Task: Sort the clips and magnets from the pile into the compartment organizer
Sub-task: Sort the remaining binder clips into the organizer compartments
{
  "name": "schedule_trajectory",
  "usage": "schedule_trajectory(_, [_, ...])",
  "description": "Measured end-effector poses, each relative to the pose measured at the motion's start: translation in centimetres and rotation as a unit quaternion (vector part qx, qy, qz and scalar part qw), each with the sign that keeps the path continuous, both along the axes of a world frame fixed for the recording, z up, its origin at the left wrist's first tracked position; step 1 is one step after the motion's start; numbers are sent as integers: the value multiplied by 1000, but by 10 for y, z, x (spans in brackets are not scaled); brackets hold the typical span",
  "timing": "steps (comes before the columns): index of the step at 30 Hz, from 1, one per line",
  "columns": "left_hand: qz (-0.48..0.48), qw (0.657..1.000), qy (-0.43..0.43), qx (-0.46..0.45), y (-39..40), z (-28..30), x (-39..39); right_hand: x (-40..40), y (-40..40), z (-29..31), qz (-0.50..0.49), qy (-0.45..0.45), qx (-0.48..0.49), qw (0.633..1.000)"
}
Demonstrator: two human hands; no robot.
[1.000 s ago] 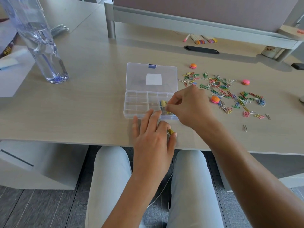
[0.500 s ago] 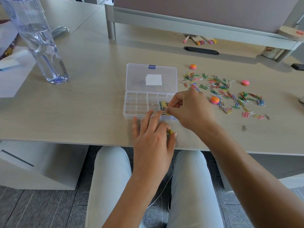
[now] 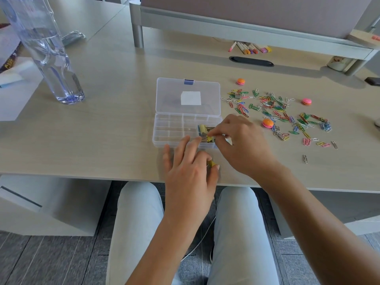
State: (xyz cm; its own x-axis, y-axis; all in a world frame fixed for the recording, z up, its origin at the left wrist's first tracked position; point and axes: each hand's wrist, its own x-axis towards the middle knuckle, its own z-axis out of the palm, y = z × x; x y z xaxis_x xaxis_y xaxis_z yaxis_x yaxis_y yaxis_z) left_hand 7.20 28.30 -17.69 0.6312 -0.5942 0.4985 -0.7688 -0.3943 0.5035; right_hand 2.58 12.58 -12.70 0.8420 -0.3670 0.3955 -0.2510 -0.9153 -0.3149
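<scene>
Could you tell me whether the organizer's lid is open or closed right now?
Open: the organizer has its lid folded back flat on the desk, compartments exposed.

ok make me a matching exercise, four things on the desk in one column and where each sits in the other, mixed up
Things:
1. water bottle
2. organizer
3. paper clips
4. markers

Places:
A. under the raised shelf at the back
B. scattered right of the organizer
C. far left of the desk
D. desk centre, lid open, in front of both hands

Pairs: 1-C, 2-D, 3-B, 4-A
</scene>
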Motion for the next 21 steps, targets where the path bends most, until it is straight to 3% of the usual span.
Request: schedule_trajectory(21, [9, 1000, -13, 9, -2, -2, 1, -3, 0, 2, 26, 25, -56, 998])
